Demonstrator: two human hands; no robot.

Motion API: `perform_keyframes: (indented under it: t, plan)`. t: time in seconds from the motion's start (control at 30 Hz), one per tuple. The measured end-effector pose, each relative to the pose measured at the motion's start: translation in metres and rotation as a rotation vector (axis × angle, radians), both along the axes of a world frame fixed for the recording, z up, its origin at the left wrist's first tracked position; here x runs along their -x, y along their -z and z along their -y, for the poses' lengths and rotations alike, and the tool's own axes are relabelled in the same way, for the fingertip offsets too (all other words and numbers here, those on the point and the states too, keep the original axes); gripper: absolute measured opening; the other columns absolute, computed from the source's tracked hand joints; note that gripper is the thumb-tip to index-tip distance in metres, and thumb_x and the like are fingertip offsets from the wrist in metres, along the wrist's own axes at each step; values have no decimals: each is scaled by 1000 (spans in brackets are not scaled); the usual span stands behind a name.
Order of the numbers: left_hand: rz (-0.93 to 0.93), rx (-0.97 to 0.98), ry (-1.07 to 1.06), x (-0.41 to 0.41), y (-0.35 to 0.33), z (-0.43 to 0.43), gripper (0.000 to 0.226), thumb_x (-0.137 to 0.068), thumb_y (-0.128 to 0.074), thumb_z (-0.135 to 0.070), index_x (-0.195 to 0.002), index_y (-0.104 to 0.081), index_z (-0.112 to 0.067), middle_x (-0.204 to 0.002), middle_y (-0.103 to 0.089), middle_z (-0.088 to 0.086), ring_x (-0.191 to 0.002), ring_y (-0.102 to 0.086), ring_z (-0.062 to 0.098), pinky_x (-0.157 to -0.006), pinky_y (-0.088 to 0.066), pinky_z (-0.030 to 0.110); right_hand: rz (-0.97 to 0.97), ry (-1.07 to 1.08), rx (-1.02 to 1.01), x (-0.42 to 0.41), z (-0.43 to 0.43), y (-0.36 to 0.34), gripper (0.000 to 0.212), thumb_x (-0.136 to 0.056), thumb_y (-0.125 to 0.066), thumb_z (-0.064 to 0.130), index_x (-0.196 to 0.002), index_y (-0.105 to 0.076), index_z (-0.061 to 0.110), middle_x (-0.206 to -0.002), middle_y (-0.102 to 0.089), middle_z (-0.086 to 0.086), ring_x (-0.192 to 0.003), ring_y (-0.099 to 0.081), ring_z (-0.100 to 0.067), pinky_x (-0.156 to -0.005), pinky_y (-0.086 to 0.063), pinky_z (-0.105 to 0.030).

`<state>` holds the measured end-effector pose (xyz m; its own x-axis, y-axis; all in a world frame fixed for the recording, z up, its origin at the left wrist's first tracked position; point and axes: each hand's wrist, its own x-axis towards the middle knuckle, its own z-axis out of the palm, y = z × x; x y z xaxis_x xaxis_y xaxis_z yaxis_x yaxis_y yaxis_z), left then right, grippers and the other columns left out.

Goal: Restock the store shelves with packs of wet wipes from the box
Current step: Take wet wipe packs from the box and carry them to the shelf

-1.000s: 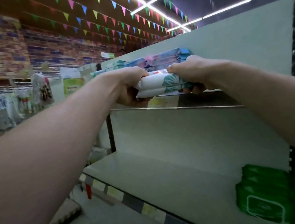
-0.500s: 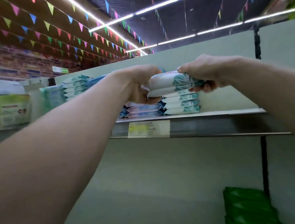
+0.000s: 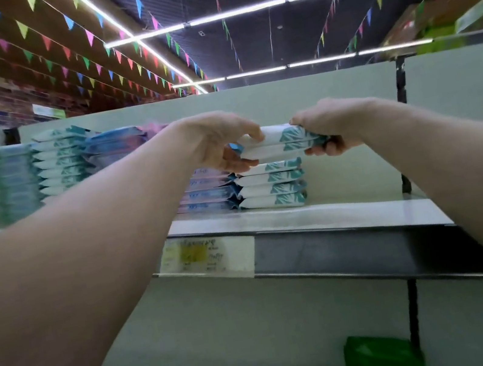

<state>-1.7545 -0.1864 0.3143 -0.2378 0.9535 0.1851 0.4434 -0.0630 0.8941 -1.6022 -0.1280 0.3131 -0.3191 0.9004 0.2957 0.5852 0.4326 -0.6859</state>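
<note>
The left hand curls round the left end of the held packs, with digits above and below. The right hand pinches the right end the same way. The pair sits at centre frame, just over the white-and-teal stack on the shelf; I cannot tell whether it touches yet.

These look like soft film pouches: probably light, floppy in the middle and slick, so one could slide off the other. Squeezing both short ends together, as here, seems the safest hold, and they should be lowered flat.

Counts, from the left of the frame:
- The far stacks in the upper left are too blurred to count.
- The blue-and-pink stack shows about four packs and is partly hidden by the left hand.
- Two packs are held.
- Four lie in the white-and-teal stack below them.
- The green packs at lower right form one block, number unclear.
</note>
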Motion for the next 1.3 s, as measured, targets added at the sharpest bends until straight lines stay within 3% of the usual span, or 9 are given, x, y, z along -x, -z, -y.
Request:
perform_keyframes:
  t: [0.1, 0.27, 0.37, 0.47, 0.67, 0.77, 0.97, 1.17, 1.3]
  plan:
    - [-70, 1, -27, 6, -1, -10, 24, -93, -61, -13, -117, -57, -15, -111, -60, 10, -82, -68, 24, -69, -59, 31, 20, 23, 15, 9, -17, -3, 31, -98, -42, 29, -85, -62, 8, -61, -56, -5, -40, -42, -11, -37, -29, -17]
    - [-100, -52, 28, 14, 0, -23, 44, -88, -61, 2, -130, -51, -8, -105, -58, 9, -87, -64, 23, -67, -60, 28, 30, 48, -2, 22, -38, -6, 31, -99, -42, 28, -81, -58, 8, -62, -56, -7, -38, -42, -11, -36, -30, -16]
    - [-318, -68, 3, 16, 6, -34, 45, -85, -58, 9, -127, -54, -6, -100, -58, 7, -77, -63, 19, -62, -59, 23, 62, 73, -9, 27, -48, -6, 27, -97, -43, 25, -81, -56, 9, -66, -55, -8, -41, -43, -13, -36, -30, -16]
    - [-617, -134, -122, 16, 15, -48, 32, -85, -52, 6, -113, -64, -2, -91, -65, 12, -70, -61, 23, -72, -58, 35, 122, 57, 26, 29, -57, -3, 25, -97, -43, 28, -86, -57, 11, -68, -55, -8, -45, -44, -15, -37, -32, -16]
    - [-890, -240, -232, 20, 22, -57, 31, -89, -48, -4, -117, -62, -8, -108, -62, 9, -99, -60, 27, -82, -51, 34, 200, -100, 150, 14, -61, -12, 49, -89, -53, 57, -107, -62, 13, -91, -62, -5, -64, -55, -14, -51, -45, -24]
    - [-897, -289, -254, 23, 22, -55, 39, -89, -51, -7, -127, -57, -15, -119, -59, 5, -104, -57, 26, -91, -49, 37, 264, -145, 131, 13, -58, -11, 42, -87, -59, 54, -113, -62, 21, -97, -65, -3, -66, -56, -12, -54, -48, -23]
    - [-739, -313, -139, 35, 25, -55, 40, -93, -48, -7, -132, -55, -14, -124, -58, 7, -92, -59, 23, -88, -54, 34, 277, -82, -9, 16, -59, -5, 40, -91, -55, 50, -127, -57, 32, -104, -66, 1, -79, -64, -13, -63, -52, -24]
    - [-954, -352, -252, 35, 26, -60, 45, -87, -50, -1, -124, -61, -24, -115, -62, 5, -105, -57, 30, -91, -50, 42, 260, -64, -63, 21, -55, -7, 38, -91, -60, 42, -124, -60, 24, -100, -65, 1, -88, -65, -15, -69, -54, -24]
    - [-1068, -364, -325, 40, 26, -60, 39, -85, -50, 1, -115, -64, -19, -106, -62, 7, -99, -57, 32, -80, -49, 40, 320, -66, -79, 26, -51, -9, 39, -90, -65, 29, -128, -57, 24, -97, -65, 2, -85, -62, -12, -66, -51, -22]
